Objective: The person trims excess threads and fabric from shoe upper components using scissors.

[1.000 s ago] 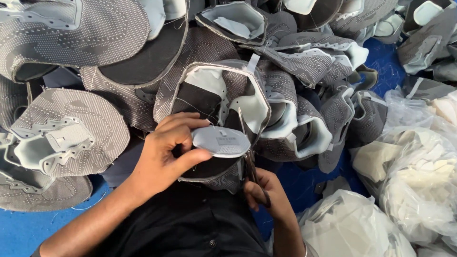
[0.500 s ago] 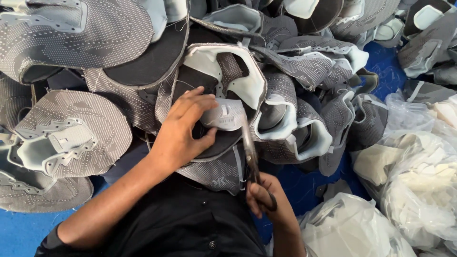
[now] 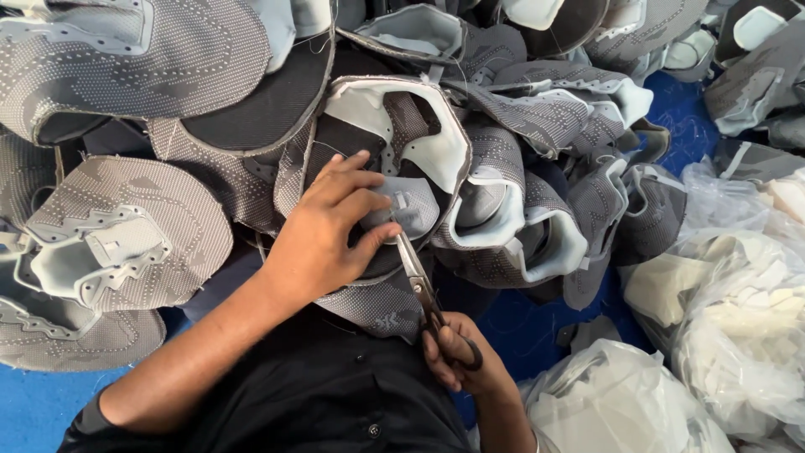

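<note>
My left hand [image 3: 323, 226] presses down on a grey knitted shoe upper [image 3: 394, 134] with a pale grey lining, fingers spread over its light tongue piece [image 3: 411, 210]. My right hand [image 3: 457, 361] grips the black handles of a pair of scissors [image 3: 419, 285]. The scissor blades point up and away from me, with their tips at the edge of the tongue piece, just beside my left fingertips. The upper lies on my lap, over dark clothing.
Many more grey shoe uppers [image 3: 126, 243] are heaped to the left and across the back. Clear plastic bags of white parts [image 3: 738, 335] sit at the right. A blue surface [image 3: 33, 403] shows beneath the pile.
My left hand slid forward and flattened on the upper, which moved away from me. The scissors rose from beside my lap until their tips reached the tongue piece.
</note>
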